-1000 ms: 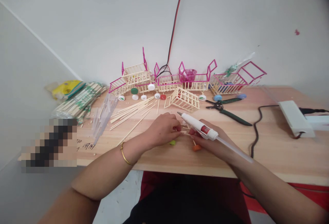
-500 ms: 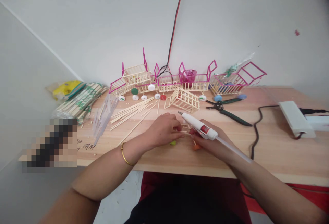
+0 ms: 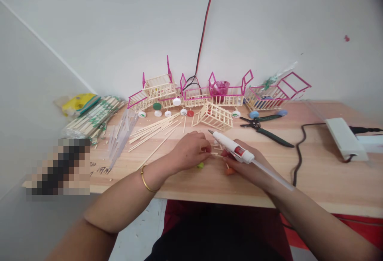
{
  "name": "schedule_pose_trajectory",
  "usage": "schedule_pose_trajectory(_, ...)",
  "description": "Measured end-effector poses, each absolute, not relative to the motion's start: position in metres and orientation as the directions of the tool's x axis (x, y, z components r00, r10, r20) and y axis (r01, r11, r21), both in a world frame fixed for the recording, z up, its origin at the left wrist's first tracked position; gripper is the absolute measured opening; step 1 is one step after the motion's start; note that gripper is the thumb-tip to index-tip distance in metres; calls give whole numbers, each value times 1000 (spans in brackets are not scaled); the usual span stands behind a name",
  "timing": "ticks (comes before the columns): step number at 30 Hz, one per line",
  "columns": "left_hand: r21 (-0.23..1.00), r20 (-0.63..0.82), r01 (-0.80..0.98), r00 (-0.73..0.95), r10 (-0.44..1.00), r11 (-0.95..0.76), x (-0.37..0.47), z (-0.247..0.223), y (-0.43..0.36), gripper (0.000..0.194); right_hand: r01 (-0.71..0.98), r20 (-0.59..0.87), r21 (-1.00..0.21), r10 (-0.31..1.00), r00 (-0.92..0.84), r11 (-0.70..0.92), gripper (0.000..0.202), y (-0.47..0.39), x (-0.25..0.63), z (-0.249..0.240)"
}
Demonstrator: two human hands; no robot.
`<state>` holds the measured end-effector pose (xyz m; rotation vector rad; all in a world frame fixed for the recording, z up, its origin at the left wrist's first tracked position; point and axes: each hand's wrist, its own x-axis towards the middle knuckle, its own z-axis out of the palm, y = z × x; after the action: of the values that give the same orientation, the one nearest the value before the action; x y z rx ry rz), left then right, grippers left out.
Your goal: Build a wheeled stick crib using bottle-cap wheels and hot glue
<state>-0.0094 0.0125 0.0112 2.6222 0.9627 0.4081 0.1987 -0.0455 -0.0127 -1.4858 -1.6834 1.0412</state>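
Note:
My left hand [image 3: 191,150] is closed, its fingertips pinched on a small stick piece [image 3: 214,153] between the hands. My right hand [image 3: 247,161] is closed too; a white glue gun [image 3: 231,145] with a clear glue stick at its back rests in it, nozzle pointing up and left. The fingertips of that hand also touch the stick piece. Below the fingers sit a lime-green cap [image 3: 200,165] and an orange cap [image 3: 229,171]. The parts joining them are largely hidden by my hands.
Stick carts with pink rims [image 3: 196,96] line the wall. Nearer lie an unpainted stick frame [image 3: 220,116], loose sticks [image 3: 152,131], clear glue sticks [image 3: 121,139] and green-handled pliers [image 3: 271,134]. A packet of sticks [image 3: 92,118] is left; a white power strip [image 3: 345,139] and black cable are right.
My left fingertips have shifted very slightly around the small stick piece. The glue gun and my right hand look almost the same.

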Motion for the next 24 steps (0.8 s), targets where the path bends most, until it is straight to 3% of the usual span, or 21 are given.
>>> schedule_pose_trajectory(5, 409, 145, 570, 730, 668, -712, -9, 13, 12, 9, 446, -52, -895, 991, -126, 10, 15, -44, 199, -16)
schedule_pose_trajectory(12, 416, 156, 547, 744, 650, -726, -10, 12, 14, 28, 451, -58, -892, 995, -81, -15, 19, -41, 197, -17)
schedule_pose_trajectory(19, 447, 117, 572, 725, 679, -688, -10, 15, 11, 11, 543, 28, -837, 997, -74, 64, 16, -44, 195, -15)
schedule_pose_trajectory(24, 409, 112, 599, 716, 689, -688, -8, 16, 10, 13, 520, 27, -851, 995, -93, 72, 12, -47, 194, -15)
